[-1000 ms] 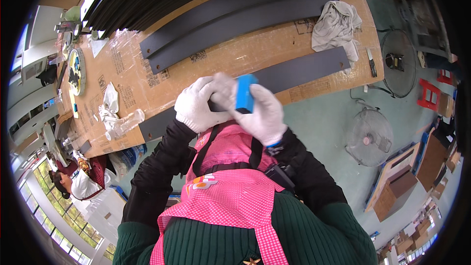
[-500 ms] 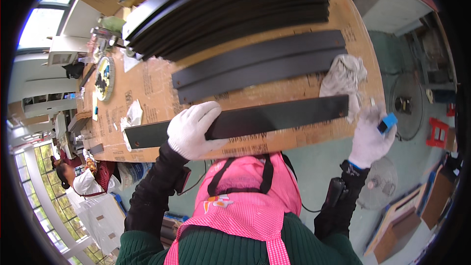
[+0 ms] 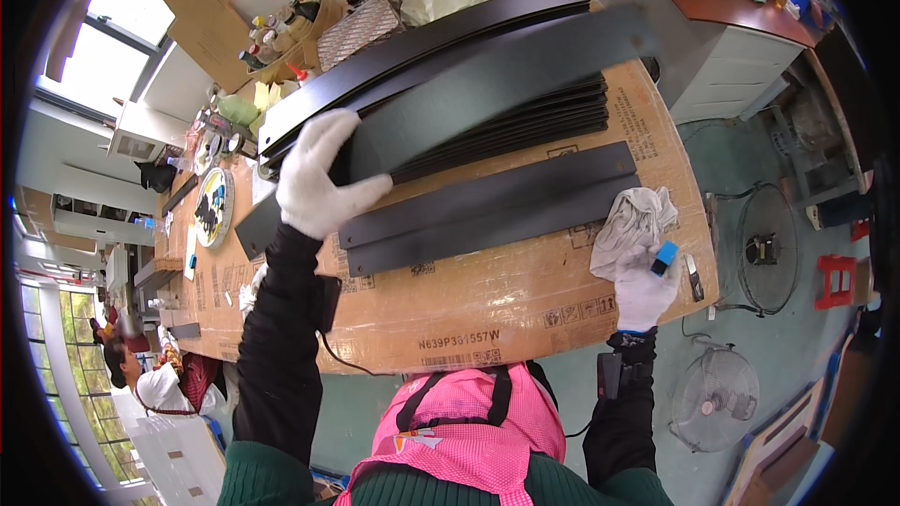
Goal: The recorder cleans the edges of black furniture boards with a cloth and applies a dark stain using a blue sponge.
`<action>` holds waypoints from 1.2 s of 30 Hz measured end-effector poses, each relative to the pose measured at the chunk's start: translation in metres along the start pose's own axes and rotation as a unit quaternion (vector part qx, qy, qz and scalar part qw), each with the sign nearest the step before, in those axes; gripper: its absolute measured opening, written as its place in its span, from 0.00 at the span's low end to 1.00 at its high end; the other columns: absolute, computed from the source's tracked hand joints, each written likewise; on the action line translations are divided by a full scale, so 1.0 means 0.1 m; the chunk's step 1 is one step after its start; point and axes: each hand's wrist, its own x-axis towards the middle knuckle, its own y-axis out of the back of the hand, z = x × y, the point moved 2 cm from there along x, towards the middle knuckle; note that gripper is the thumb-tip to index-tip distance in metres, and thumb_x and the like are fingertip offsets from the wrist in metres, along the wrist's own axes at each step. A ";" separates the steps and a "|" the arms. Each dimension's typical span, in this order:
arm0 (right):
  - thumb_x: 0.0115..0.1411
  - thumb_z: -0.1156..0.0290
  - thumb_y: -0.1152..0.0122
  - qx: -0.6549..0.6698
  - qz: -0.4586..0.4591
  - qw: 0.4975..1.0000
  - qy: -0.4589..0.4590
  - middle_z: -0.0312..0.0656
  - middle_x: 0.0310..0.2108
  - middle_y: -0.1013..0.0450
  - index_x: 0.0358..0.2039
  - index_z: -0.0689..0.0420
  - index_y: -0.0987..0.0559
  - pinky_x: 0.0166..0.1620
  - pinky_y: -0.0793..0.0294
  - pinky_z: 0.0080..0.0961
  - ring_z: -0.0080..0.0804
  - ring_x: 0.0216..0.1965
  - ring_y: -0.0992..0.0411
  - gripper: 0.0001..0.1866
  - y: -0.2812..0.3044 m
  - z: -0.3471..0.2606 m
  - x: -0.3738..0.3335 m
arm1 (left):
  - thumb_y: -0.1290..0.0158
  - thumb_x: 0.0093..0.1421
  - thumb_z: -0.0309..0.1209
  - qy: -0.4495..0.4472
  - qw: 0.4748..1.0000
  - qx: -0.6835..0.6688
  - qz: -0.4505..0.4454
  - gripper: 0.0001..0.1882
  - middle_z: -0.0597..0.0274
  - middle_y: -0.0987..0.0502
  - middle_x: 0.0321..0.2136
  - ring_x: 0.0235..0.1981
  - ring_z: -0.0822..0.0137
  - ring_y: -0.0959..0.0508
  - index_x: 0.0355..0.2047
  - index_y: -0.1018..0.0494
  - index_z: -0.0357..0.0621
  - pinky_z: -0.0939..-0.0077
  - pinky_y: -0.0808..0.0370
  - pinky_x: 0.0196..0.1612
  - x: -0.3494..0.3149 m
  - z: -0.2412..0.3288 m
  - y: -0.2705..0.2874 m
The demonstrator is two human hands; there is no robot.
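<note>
Above the stack, left hand (image 3: 323, 178) grips a black strip (image 3: 487, 84); right hand (image 3: 647, 286) pinches a blue block (image 3: 665, 257)

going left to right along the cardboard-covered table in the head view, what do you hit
Round plate with dark bits → left hand lifting a long black panel → two flat black strips → crumpled grey rag → right hand holding a small blue block.
</note>
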 end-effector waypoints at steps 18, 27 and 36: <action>0.59 0.44 0.32 -0.135 -0.032 0.989 -0.053 0.42 0.47 0.22 0.39 0.55 0.19 0.51 0.26 0.44 0.43 0.47 0.26 0.24 0.51 0.13 0.18 | 0.32 0.51 0.46 0.048 0.978 0.074 -0.191 0.40 0.48 0.26 0.61 0.63 0.51 0.25 0.61 0.26 0.36 0.63 0.31 0.67 0.89 -0.98 -0.21; 0.58 0.43 0.32 -0.159 -0.018 0.986 -0.038 0.45 0.47 0.21 0.40 0.53 0.18 0.50 0.25 0.48 0.46 0.47 0.24 0.25 0.52 0.10 0.20 | 0.33 0.53 0.53 0.015 0.978 0.111 -0.175 0.36 0.61 0.24 0.59 0.59 0.59 0.22 0.56 0.21 0.43 0.65 0.24 0.61 0.80 -0.54 -0.32; 0.60 0.45 0.34 -0.147 -0.016 0.989 -0.015 0.48 0.46 0.20 0.40 0.55 0.19 0.48 0.21 0.55 0.50 0.46 0.22 0.24 0.52 0.14 0.18 | 0.31 0.54 0.47 0.049 0.968 0.072 -0.236 0.36 0.57 0.28 0.61 0.64 0.56 0.27 0.57 0.23 0.35 0.64 0.29 0.67 0.99 -0.82 -0.30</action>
